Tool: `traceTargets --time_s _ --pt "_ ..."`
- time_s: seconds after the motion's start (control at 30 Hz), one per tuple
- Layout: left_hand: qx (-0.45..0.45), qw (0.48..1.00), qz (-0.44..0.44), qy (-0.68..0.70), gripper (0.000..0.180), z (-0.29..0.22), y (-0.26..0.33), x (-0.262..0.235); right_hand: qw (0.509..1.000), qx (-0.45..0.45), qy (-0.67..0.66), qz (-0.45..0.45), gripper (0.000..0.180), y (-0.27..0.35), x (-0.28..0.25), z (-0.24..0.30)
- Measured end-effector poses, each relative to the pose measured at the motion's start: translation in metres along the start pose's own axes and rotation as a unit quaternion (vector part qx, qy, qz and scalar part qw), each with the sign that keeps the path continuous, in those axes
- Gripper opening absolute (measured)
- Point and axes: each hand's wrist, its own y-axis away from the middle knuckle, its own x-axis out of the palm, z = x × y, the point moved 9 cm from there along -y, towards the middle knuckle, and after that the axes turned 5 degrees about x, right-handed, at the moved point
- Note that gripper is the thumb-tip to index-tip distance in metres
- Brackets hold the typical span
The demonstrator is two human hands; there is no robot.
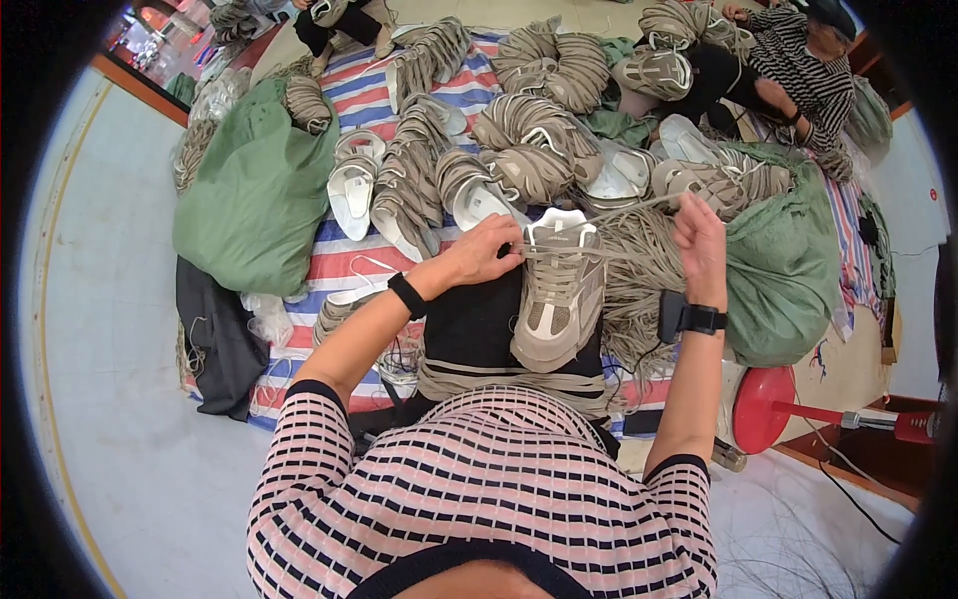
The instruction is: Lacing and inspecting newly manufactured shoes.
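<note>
A beige-grey sneaker (559, 299) with a white lining rests on my dark-covered lap, its toe toward me. Its beige laces run crisscross up the front. My right hand (701, 240), raised to the right of the shoe, is closed in a pinch on a shoelace (639, 207), which stretches taut from the shoe's top. On the other side, my left hand (489, 248) is closed beside the shoe's collar, its fingertips at a lace that crosses the upper eyelets. What lies deeper between those left fingers is partly hidden. A bundle of loose beige laces (644, 270) hangs right of the shoe.
Stacked beige shoes (409, 175) cover a striped sheet (334, 262) ahead. Green sacks (254, 190) stand left and right. A red round-based stand (763, 407) is at my right. A person in a striped top (803, 75) sits far right; another person's legs (344, 25) show far left.
</note>
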Motion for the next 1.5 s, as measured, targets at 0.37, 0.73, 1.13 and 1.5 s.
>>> traceTargets --time_s 0.37,0.73,1.13,1.5 --pt "0.041 0.988 -0.149 0.015 0.012 -0.027 -0.039 -0.03 0.89 -0.033 0.41 -0.197 0.031 0.0 -0.055 -0.065" --pt "0.067 0.996 -0.004 -0.065 0.024 -0.054 -0.058 0.012 0.933 -0.062 0.352 0.027 0.014 0.032 0.06 -0.067" --pt "-0.027 0.997 -0.052 -0.046 0.01 -0.019 -0.063 0.012 0.854 0.007 0.52 -0.007 0.016 0.032 0.058 -0.074" --pt "0.119 0.983 -0.046 -0.131 0.018 -0.049 -0.07 0.021 0.752 -0.059 0.657 0.007 0.018 0.006 0.078 -0.077"
